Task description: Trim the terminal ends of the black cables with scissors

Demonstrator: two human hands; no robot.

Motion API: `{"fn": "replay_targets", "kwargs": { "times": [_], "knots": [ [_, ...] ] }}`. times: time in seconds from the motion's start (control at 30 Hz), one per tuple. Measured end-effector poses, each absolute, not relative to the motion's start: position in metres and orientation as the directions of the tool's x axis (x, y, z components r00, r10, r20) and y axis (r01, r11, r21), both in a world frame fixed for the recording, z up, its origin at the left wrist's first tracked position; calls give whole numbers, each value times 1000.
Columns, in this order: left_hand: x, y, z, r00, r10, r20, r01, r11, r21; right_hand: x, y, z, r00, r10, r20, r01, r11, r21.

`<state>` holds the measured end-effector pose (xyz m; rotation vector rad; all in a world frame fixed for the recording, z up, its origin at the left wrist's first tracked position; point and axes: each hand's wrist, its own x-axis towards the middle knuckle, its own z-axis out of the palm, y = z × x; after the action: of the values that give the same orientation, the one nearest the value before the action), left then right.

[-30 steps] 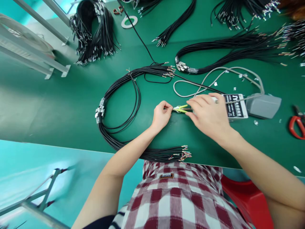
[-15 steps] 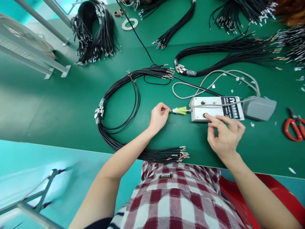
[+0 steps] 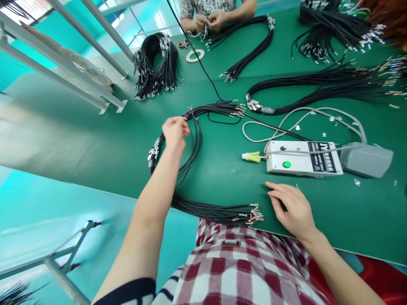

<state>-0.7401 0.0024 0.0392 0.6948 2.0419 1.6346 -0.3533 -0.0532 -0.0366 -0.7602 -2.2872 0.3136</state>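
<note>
My left hand (image 3: 176, 132) is over the upper left of a curved bundle of black cables (image 3: 206, 209). Its fingers are curled and pinched; whatever they hold is hidden. Thin cable loops (image 3: 197, 146) hang off the bundle just right of it. My right hand (image 3: 292, 209) hovers above the table, fingers stretched and thumb apart, holding nothing. Beyond it lies a white control box (image 3: 299, 159) with a green button (image 3: 286, 164) and a black knob. From the box's left end sticks out a yellow, white-tipped nozzle (image 3: 252, 156), touched by neither hand.
Behind the box runs a looped grey cord (image 3: 254, 139), with a grey block (image 3: 367, 159) at its right. More black cable bundles (image 3: 286, 80) lie farther back. A tape roll (image 3: 195, 55) lies near another person's hands (image 3: 210, 21). Metal legs (image 3: 95, 63) stand at left.
My left hand has moved left from the nozzle to the cable bundle. My right hand has come off the green button toward me. The view has tilted up, showing another person's hands.
</note>
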Motion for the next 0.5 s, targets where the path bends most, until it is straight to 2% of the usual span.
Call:
{"fn": "replay_targets", "kwargs": {
  "times": [0.07, 0.13, 0.17, 0.23, 0.27, 0.3, 0.33, 0.37, 0.43, 0.5],
  "knots": [
    [-759, 3, 57, -799, 601, 23, 153, 166, 974, -353, -52, -40, -575, 624, 529, 420, 780, -464],
    [-749, -12, 59, -745, 665, 54, 211, 158, 965, -353, -51, -42, -559, 648, 517, 414, 759, -503],
    [-734, -26, 56, -680, 731, 50, 239, 157, 958, -353, -51, -41, -555, 658, 509, 412, 749, -520],
    [-693, -61, 43, -462, 886, -39, 270, 183, 945, -354, -51, -40, -545, 678, 494, 411, 729, -548],
    [-673, -79, 37, -285, 952, -114, 300, 202, 932, -354, -51, -40, -540, 688, 486, 408, 718, -563],
    [-655, -97, 32, 47, 975, -218, 438, 176, 882, -354, -51, -39, -532, 698, 479, 406, 707, -580],
    [-641, -112, 29, 278, 914, -296, 552, 100, 828, -355, -51, -39, -526, 708, 471, 402, 695, -597],
    [-631, -123, 27, 387, 855, -345, 626, 31, 779, -355, -51, -38, -519, 718, 465, 398, 684, -612],
    [-624, -135, 25, 469, 788, -399, 696, -51, 716, -355, -51, -38, -507, 734, 452, 394, 664, -636],
    [-628, -136, 25, 444, 794, -416, 692, -9, 722, -355, -51, -39, -498, 747, 441, 395, 648, -651]
  ]
}}
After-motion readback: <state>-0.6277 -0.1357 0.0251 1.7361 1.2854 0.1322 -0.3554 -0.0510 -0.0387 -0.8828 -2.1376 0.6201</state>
